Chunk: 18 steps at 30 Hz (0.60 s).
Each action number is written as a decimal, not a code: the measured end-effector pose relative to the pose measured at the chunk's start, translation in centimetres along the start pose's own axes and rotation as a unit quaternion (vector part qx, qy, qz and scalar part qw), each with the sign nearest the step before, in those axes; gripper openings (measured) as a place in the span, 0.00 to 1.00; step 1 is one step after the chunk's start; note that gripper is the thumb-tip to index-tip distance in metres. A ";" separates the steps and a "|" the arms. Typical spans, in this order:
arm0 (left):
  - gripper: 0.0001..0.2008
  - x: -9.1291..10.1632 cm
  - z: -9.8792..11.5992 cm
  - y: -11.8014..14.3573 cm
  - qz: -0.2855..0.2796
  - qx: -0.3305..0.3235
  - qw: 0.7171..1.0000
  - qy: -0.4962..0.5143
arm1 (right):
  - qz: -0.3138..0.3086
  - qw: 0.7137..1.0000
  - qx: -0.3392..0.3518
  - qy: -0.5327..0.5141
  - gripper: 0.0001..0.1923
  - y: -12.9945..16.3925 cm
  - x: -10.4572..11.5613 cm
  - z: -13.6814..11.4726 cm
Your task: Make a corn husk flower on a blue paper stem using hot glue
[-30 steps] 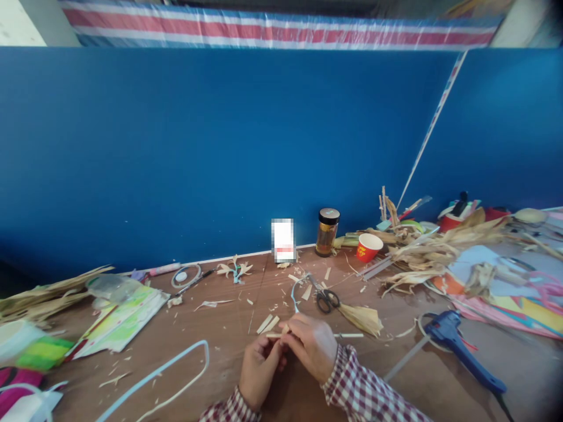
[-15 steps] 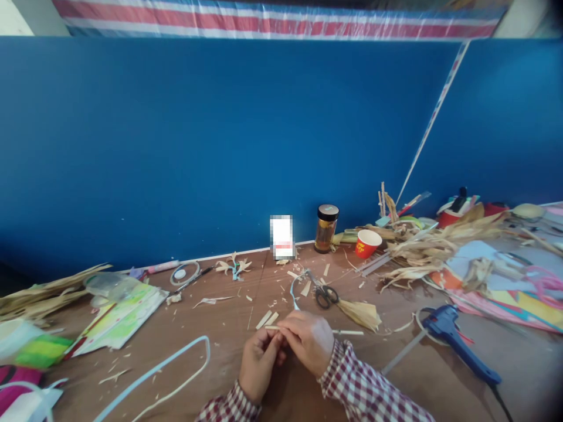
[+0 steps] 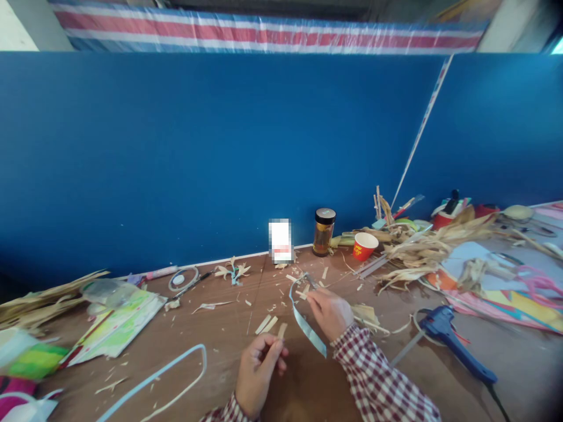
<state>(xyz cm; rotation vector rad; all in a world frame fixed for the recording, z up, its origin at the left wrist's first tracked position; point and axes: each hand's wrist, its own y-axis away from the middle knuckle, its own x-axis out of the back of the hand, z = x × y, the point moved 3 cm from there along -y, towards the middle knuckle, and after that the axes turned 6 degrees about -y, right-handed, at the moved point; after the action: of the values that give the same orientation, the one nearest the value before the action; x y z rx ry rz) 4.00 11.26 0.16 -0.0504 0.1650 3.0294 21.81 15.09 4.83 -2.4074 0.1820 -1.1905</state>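
Note:
My left hand (image 3: 259, 372) pinches a short piece of corn husk (image 3: 282, 330) between thumb and fingers, its end standing up above the fingertips. My right hand (image 3: 331, 313) is closed over the handles of the scissors (image 3: 311, 281); the handles are hidden beneath it and only the blades show. Between my hands a light blue strip (image 3: 310, 335) curves down across the table. Two cut pieces of husk (image 3: 267, 324) lie just beyond my left hand. A bundle of dry husk (image 3: 367, 316) shows partly behind my right wrist.
A blue glue gun (image 3: 457, 340) lies at the right. Farther back stand a lidded jar (image 3: 324, 232) and a red paper cup (image 3: 365, 246). Corn husks (image 3: 440, 243) spread over the right side. A husk flower (image 3: 233, 271) lies by the blue partition (image 3: 220, 146).
My right hand has left my left hand and moved forward onto the scissors. The blue strip and the husk piece in my left hand are now more exposed.

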 end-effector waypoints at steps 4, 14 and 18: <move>0.14 0.2 -0.5 -0.6 0.042 0.040 0.996 0.069 | -0.015 0.991 0.031 -0.126 0.14 0.3 -0.1 -1.2; 0.16 0.0 -0.9 -0.8 0.028 0.024 0.999 0.024 | -0.108 0.976 0.002 -0.191 0.10 2.0 -2.3 -3.9; 0.15 -0.3 -0.6 -0.7 0.013 0.018 1.000 0.022 | -0.114 0.981 0.002 -0.156 0.03 2.1 -2.5 -3.7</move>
<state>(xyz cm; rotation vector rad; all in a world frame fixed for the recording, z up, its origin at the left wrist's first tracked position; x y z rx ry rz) 4.34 11.81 -0.52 -0.1121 0.2251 3.0520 17.55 12.75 4.04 -2.6256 -0.1992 -0.8817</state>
